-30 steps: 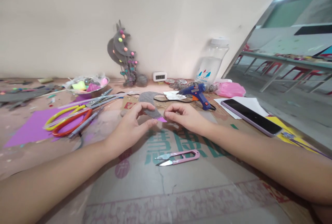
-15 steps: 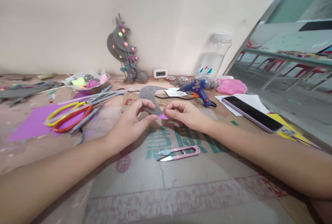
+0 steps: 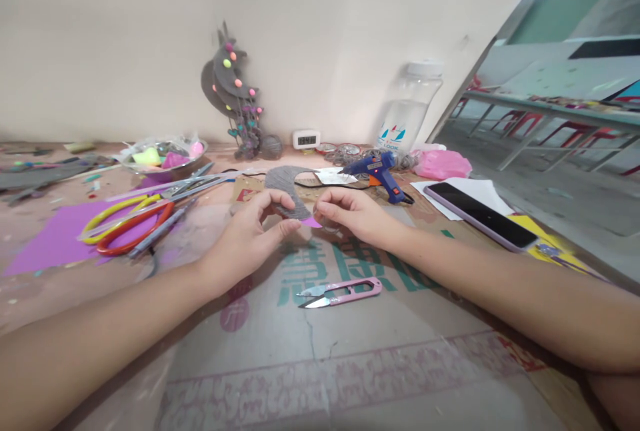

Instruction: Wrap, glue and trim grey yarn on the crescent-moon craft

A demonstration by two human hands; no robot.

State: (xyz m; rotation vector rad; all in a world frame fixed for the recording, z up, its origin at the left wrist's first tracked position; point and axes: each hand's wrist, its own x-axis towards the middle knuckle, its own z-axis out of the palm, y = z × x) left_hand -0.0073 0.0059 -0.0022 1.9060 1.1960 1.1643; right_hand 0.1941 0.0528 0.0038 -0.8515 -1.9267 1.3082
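Note:
A grey crescent wrapped in yarn [image 3: 284, 182] is held up over the cardboard, its lower end between the thumb and fingers of my left hand [image 3: 243, 231]. Just right of that end is my right hand [image 3: 353, 214], thumb and fingertips pinched together; what they hold is too small to make out. A bit of purple paper [image 3: 312, 222] shows between the two hands, by the crescent's tip. Pink thread snips [image 3: 355, 291] lie on the cardboard sheet [image 3: 250, 378] below my hands, blades to the left.
A blue glue gun [image 3: 377, 171] and a phone [image 3: 480, 216] lie to the right. Scissors with yellow and red handles [image 3: 135, 224] rest on purple paper [image 3: 40, 244] at left. Along the wall stand a bowl [image 3: 185, 171], a decorated moon piece [image 3: 227, 78], a clock [image 3: 306, 140] and a bottle [image 3: 405, 118].
The whole view has shifted slightly, so everything appears a little further left. Both hands keep nearly the same pose around the crescent.

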